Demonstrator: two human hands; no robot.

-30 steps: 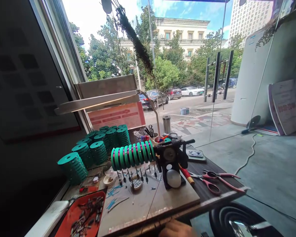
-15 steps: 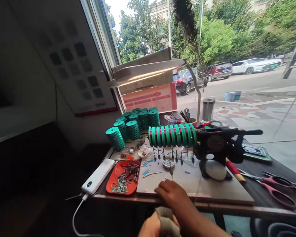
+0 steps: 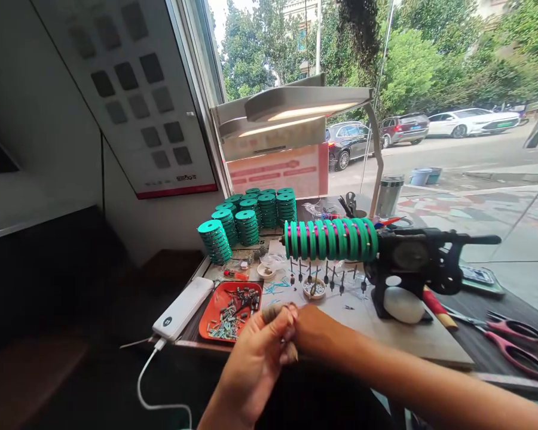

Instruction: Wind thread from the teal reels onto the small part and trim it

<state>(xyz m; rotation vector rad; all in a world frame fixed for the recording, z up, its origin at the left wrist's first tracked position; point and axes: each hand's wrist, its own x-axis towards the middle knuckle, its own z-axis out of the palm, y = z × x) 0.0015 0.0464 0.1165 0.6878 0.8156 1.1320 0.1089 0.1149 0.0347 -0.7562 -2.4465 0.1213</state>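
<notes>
My left hand (image 3: pixel 255 358) is low in the middle of the view, its fingers curled and pinched on a piece of grey cloth (image 3: pixel 291 353) at the end of my right arm. My right hand (image 3: pixel 316 331) comes in from the lower right over the table's front edge; its fingers are hidden behind the left hand. Just beyond the hands lie a red tray (image 3: pixel 231 301) of small metal parts and a small dish (image 3: pixel 314 288). Above them a row of green spools (image 3: pixel 330 239) sits on a rod held by a black hand-crank machine (image 3: pixel 415 263).
Stacks of green discs (image 3: pixel 246 218) stand at the back left under a lit desk lamp (image 3: pixel 296 107). A white power bank (image 3: pixel 183 307) with a cable lies at the left edge. Pink scissors (image 3: pixel 515 343) lie at the right. Behind the table, a glass wall faces a street.
The view dropped from the street to the table. My left hand rose from below the edge with the grey cloth and closed over the end of my right hand.
</notes>
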